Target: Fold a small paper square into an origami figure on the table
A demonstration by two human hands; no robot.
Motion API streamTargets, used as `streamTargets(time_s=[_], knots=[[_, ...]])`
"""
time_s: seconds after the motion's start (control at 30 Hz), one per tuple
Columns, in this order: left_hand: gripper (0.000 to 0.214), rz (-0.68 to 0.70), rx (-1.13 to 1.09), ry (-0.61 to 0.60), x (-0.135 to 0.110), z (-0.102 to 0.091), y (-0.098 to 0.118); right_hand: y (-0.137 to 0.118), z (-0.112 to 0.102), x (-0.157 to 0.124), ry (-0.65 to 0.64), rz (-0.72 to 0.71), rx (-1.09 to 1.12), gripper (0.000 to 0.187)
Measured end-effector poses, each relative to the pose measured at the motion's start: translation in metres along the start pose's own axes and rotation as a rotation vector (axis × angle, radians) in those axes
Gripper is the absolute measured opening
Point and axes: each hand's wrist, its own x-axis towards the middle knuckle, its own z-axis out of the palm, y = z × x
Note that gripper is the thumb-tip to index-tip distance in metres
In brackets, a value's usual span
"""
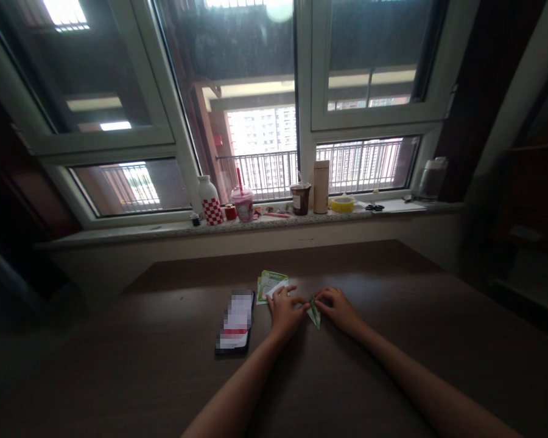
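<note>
A small piece of folded green and white paper (315, 314) is pinched between both hands above the brown table (164, 389). My left hand (287, 310) grips its left side with thumb and forefinger, the other fingers spread toward the green and white sheets (266, 283) behind it. From the right, my right hand (338, 307) holds the paper's upper end with curled fingers. The folded paper narrows to a point toward me. My fingertips hide its top part. To the left of my left hand lies a phone (235, 322) with a lit, blurred screen.
Along the windowsill (173, 228) stand a checkered bottle (210, 201), a pink drink cup (243, 204), a brown drink cup (300, 199) and a tan cylinder (320, 187). Yellow tape (342, 204), black scissors (374, 207) and a clear jug (433, 179) sit farther right.
</note>
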Motion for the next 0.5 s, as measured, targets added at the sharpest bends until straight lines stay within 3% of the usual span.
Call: streamTargets(time_s=[0.5], knots=[[0.006,0.009,0.008,-0.009,-0.0006,-0.0007,0.0019,-0.0078,-0.0011,-0.0013,-0.043,0.008,-0.010,0.010]])
